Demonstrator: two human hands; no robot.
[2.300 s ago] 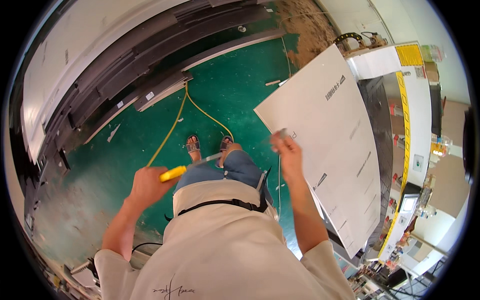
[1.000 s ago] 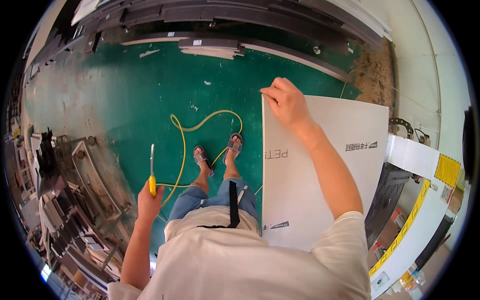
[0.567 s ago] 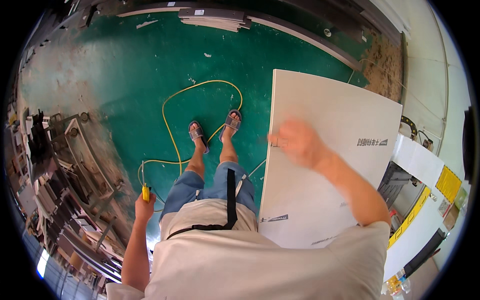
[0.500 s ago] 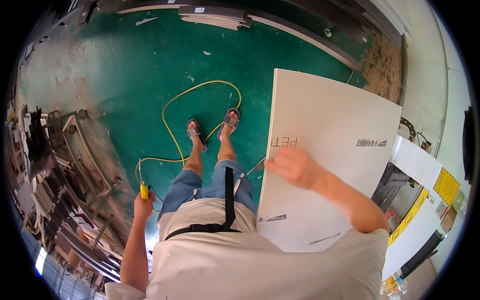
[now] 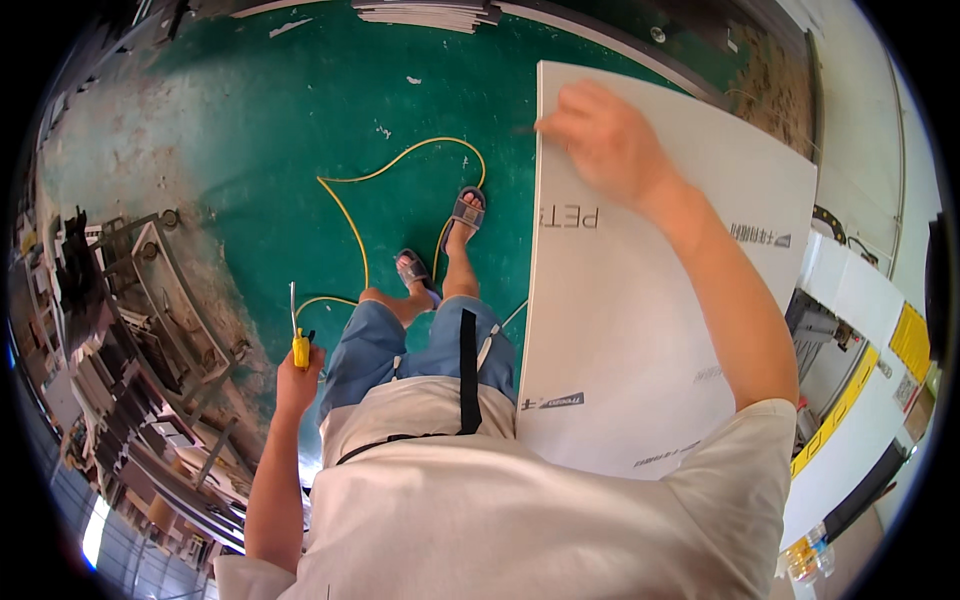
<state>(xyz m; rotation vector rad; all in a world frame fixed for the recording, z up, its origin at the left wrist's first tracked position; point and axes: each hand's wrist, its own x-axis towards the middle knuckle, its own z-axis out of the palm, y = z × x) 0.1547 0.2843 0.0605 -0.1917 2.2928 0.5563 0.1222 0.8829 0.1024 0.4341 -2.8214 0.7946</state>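
Observation:
My left hand [image 5: 299, 372] is closed around a yellow air blow gun [image 5: 301, 348], whose thin metal nozzle points away from me. My right hand [image 5: 600, 130] is over the far left corner of a large white panel [image 5: 660, 290], its fingers pinched at the panel's left edge. A small dark, thin thing [image 5: 523, 130] sticks out past the fingertips, too blurred to name. Dark printed marks run across the panel's face.
A yellow hose [image 5: 350, 225] loops over the green floor [image 5: 270, 200] around my feet. Racks of board offcuts [image 5: 140, 400] stand at the left. Stacked boards [image 5: 425, 14] lie at the far side. A white and yellow machine [image 5: 850, 400] is to the right of the panel.
My right hand has slid away from me along the panel's left edge to near its far corner. The blow gun has moved slightly right and away. My left foot has shifted.

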